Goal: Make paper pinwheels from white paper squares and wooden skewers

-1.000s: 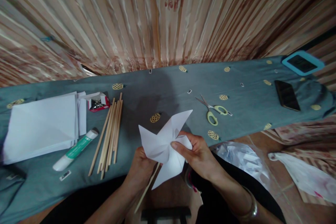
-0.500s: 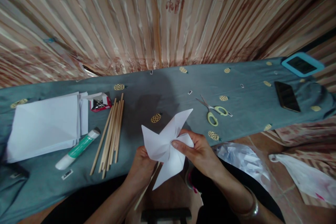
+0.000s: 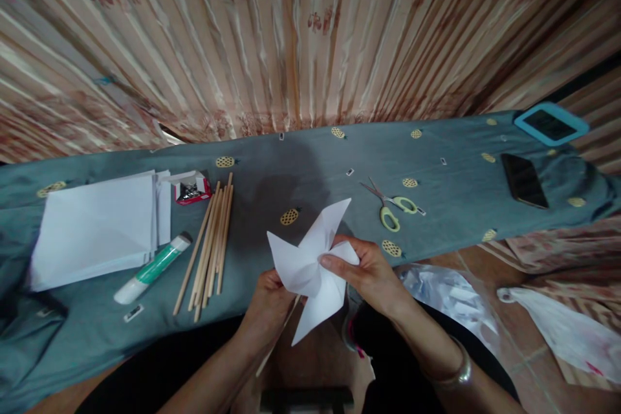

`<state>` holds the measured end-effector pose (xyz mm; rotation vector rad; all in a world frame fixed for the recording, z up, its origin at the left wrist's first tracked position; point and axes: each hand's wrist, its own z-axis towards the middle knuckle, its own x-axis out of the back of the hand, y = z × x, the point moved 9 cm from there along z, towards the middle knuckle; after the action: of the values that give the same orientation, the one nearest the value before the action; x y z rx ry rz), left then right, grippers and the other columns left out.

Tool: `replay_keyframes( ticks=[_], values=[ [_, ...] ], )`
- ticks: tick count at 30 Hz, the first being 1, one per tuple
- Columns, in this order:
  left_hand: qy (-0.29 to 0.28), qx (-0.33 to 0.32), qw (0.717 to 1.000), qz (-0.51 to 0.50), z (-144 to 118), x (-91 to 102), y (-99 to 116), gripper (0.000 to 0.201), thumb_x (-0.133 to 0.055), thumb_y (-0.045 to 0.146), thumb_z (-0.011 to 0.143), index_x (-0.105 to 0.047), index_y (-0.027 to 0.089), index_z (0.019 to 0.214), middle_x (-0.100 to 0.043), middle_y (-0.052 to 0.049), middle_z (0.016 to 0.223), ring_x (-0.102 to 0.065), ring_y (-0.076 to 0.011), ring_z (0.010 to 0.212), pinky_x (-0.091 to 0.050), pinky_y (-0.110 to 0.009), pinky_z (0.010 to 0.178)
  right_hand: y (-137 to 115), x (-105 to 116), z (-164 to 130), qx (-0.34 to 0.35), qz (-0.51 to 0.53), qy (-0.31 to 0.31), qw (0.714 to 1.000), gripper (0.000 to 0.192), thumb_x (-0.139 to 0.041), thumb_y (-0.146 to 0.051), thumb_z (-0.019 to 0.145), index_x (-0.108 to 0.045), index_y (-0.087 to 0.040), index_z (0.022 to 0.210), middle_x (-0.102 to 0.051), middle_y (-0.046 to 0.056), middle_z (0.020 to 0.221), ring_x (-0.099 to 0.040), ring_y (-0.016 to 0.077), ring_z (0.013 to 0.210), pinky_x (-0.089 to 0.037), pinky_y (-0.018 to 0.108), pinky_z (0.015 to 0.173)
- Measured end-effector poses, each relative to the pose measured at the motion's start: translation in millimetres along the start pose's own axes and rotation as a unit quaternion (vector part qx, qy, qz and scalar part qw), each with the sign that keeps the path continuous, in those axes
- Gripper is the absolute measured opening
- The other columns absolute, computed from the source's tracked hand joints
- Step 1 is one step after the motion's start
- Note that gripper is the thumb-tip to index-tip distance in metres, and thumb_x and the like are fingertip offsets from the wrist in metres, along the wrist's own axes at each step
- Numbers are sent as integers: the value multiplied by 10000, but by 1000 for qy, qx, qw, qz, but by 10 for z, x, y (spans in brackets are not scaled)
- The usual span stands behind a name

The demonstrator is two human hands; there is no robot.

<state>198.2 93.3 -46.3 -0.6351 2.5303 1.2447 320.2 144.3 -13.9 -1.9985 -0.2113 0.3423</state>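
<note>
A white paper pinwheel (image 3: 310, 265) with pointed blades is held up over the table's near edge. My right hand (image 3: 373, 275) closes on it from the right, with the thumb pressed at its centre and the other fingers behind the paper. Below the pinwheel a thin wooden stick (image 3: 278, 338) slants down to the left. My left hand (image 3: 269, 304) is wrapped round that stick close behind the left blade, its fingertips partly hidden by the paper.
On the blue-grey cloth (image 3: 301, 162) lie several wooden sticks (image 3: 208, 242), a glue stick (image 3: 152, 270), a paper stack (image 3: 99, 229) and an open box of metal pins (image 3: 192, 187). Scissors (image 3: 388, 202), a phone (image 3: 524, 180) and a blue-framed tablet (image 3: 552, 123) lie to the right.
The pinwheel and stick have shifted slightly right and up, both hands keeping their hold. The view has turned a little, so the table items appear slightly displaced.
</note>
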Motion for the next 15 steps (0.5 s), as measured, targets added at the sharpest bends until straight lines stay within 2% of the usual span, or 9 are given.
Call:
replay_keyframes(
  ticks=[4, 9, 15],
  values=[
    [-36, 29, 999, -5, 16, -21, -131, 298, -866, 386, 511, -693, 157, 593, -594, 10, 482, -495, -113, 474, -381, -241, 516, -49, 88, 17, 9, -4, 23, 1000, 396, -814, -509, 653, -650, -161, 748, -581, -33, 628, -478, 85, 558, -381, 211, 521],
    [-59, 30, 993, 93, 3, 37, -193, 500, -772, 587, 591, -529, 172, 455, -383, 61, 345, -249, -44, 344, -155, -223, 409, -50, 102, 37, 7, -10, 18, 1000, 390, -809, -505, 658, -648, -163, 753, -591, -31, 636, -485, 87, 556, -388, 213, 518],
    [-75, 1, 989, 125, -25, 65, -146, 561, -701, 668, 644, -498, 180, 454, -334, 70, 341, -234, -49, 355, -145, -226, 417, -43, 72, 47, 6, -11, 13, 1000, 367, -807, -480, 664, -666, -167, 795, -613, -27, 658, -501, 88, 564, -406, 214, 527]
  ],
)
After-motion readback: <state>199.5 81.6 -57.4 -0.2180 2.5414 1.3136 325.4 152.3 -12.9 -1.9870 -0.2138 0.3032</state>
